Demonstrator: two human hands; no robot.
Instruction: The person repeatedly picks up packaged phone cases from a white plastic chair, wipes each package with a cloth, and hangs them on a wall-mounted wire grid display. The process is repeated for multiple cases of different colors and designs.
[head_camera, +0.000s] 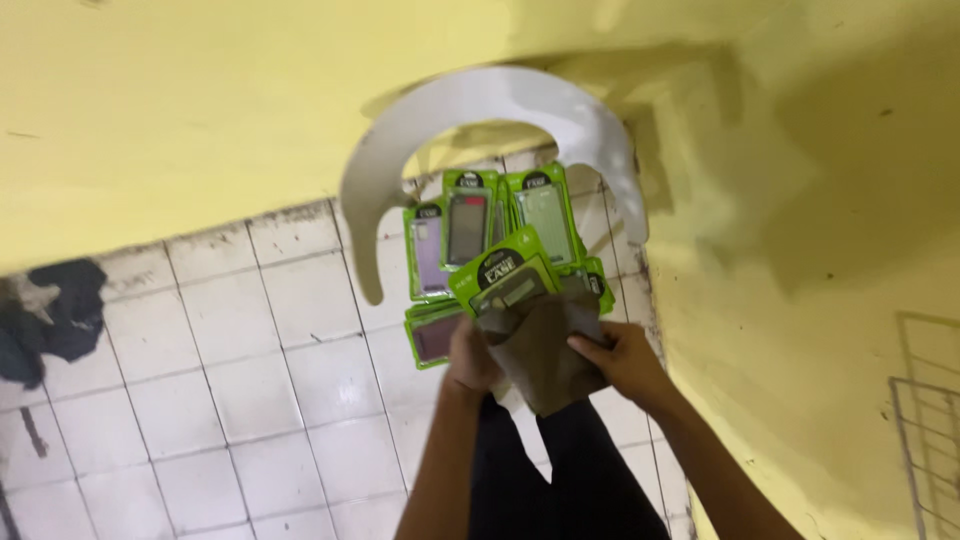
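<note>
Currently both hands grip a brown paper bag from opposite sides, left hand on its left edge and right hand on its right edge, fingers closed on the paper, apparently to keep the mouth spread while a green phone-case package sits tilted, half inside the opening. Beyond the bag, more green packaged cases lie fanned and overlapping on the seat of a white plastic chair, within reach; what else the bag holds cannot be seen.
</note>
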